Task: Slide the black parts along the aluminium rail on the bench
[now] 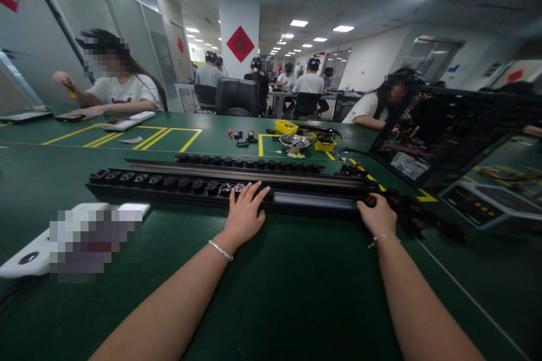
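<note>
A long black channel point(313, 199) lies across the green table in front of me, with a row of small black round-topped parts point(154, 179) along its left stretch. My left hand point(245, 211) rests on it with fingers spread, at the right end of that row. At the channel's right end, my right hand point(380, 215) has thumb and fingers closed around a small black part point(371, 201), mostly hidden by the fingers. Between my hands the channel shows a smooth, shiny floor. Just behind lie a second long rail point(254, 172) and another row of black parts point(249, 163).
Loose black parts point(427, 214) lie right of my right hand. An open computer case point(461, 130) and a boxy power supply point(483, 203) stand at the right. Behind are a metal bowl point(294, 142) and yellow bin point(286, 127). A white device point(46, 242) sits left. Other people work around.
</note>
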